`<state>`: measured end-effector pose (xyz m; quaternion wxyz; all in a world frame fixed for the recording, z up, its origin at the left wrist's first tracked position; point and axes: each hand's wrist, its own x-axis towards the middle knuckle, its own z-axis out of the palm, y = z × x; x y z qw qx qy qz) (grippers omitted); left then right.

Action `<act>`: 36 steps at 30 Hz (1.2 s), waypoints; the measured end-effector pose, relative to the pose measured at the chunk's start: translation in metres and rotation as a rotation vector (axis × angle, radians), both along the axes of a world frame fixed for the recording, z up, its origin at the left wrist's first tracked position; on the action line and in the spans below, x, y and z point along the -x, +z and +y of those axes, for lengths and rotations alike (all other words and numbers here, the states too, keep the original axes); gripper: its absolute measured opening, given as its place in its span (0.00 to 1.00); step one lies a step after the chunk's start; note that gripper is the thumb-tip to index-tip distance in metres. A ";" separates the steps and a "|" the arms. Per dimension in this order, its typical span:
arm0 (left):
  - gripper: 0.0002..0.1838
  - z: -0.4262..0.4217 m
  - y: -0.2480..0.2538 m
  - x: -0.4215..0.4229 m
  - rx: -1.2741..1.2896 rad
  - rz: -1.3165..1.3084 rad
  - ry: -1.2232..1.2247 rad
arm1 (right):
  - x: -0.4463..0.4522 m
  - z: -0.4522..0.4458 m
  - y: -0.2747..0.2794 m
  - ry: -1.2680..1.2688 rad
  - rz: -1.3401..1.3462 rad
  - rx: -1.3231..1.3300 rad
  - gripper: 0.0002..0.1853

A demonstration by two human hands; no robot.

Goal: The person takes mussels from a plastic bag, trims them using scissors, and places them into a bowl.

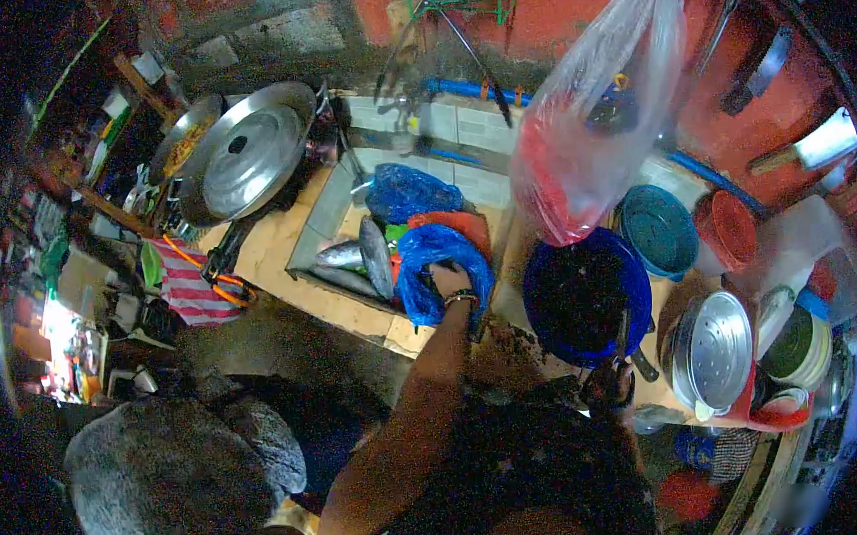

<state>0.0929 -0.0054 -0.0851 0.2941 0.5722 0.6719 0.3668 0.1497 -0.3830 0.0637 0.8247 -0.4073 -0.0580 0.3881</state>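
My left hand (447,279) reaches into the mouth of a blue plastic bag (419,258) in the tiled sink; its fingers are hidden inside. Beside that bag lie several silvery fish (375,255), with something green and red between them. A second blue plastic bag (412,192) rests behind. My right hand (608,384) is dim at the near rim of a dark blue basin (590,348). It appears closed around a knife (626,333) whose blade points up over the basin. The basin's contents look dark and cannot be made out.
A large metal wok (252,160) stands left of the sink. A clear plastic bag (585,117) hangs above the basin. Teal (658,231) and red tubs (728,228) and a perforated metal pot (719,350) sit at right. Another person's head (170,480) is close at lower left.
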 end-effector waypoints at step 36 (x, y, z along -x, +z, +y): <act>0.30 0.032 -0.003 0.009 0.391 0.716 -0.872 | 0.009 0.005 0.036 0.083 0.130 0.128 0.30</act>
